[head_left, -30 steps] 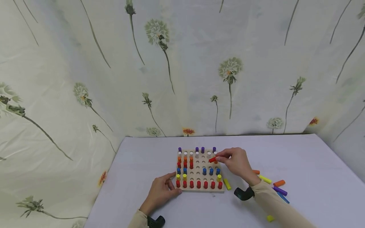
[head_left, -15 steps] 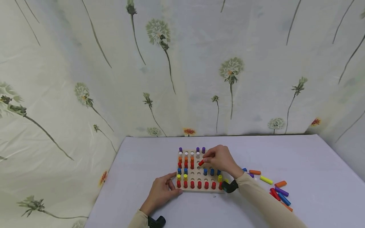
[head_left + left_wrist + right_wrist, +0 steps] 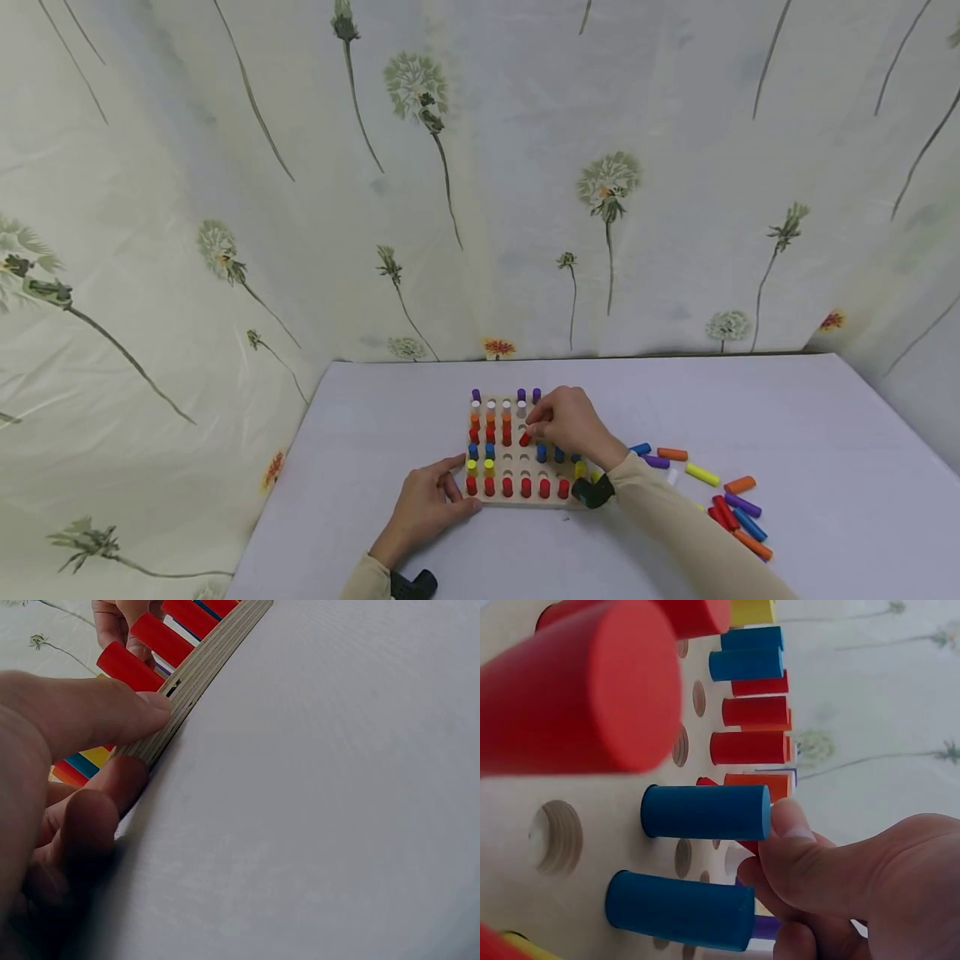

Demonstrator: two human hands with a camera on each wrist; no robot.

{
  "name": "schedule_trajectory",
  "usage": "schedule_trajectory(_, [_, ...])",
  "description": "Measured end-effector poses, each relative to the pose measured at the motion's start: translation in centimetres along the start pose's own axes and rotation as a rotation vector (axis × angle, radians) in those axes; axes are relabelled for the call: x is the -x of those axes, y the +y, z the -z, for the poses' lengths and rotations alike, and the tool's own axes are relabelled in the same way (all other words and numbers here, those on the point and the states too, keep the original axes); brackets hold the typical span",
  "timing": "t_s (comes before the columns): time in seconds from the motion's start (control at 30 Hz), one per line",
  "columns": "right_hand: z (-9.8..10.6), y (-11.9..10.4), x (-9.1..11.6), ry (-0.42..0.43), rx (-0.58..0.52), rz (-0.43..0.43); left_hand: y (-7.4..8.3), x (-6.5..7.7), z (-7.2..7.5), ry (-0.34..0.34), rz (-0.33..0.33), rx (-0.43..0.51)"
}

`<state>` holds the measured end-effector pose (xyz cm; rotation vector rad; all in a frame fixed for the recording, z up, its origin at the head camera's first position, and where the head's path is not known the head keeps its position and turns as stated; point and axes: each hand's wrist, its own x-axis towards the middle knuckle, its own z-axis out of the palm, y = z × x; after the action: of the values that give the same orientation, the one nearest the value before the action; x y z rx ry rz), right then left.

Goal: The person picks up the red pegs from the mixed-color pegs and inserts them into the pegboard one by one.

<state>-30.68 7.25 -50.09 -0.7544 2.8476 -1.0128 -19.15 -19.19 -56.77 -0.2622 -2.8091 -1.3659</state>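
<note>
Light even, soft, diffuse; source cannot be told. No glare on the white table (image 3: 750, 400). Shadows faint: thin ones under the left hand (image 3: 426, 504) and the right forearm. Head view sharp at centre, wide-angle bend toward the edges, the floral curtain (image 3: 187, 208) bowing. Left wrist view: thumb and fingers (image 3: 82, 720) very close, soft, dark beneath. Right wrist view: nearest red peg (image 3: 577, 690) blurred; blue pegs (image 3: 705, 812) crisp.

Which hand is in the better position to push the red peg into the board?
The right hand. It already pinches the red peg over the pegboard. The left hand only rests against the board's near left corner, steadying it.
</note>
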Motion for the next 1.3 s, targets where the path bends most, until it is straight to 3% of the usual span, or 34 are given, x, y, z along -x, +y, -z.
schedule_trajectory(0.33, [0.1, -2.3, -0.1, -0.028, 0.095, 0.009, 0.0, -0.1, 0.0, -0.004, -0.006, 0.014])
schedule_trajectory(0.87, [-0.7, -3.2, -0.3, -0.062, 0.141, -0.118, 0.1, -0.2, -0.1, -0.009, -0.008, 0.012])
schedule_trajectory(1.3, [-1.2, -3.6, 0.0, -0.022, 0.207, -0.108, -0.1, -0.1, -0.1, -0.005, -0.018, 0.006])
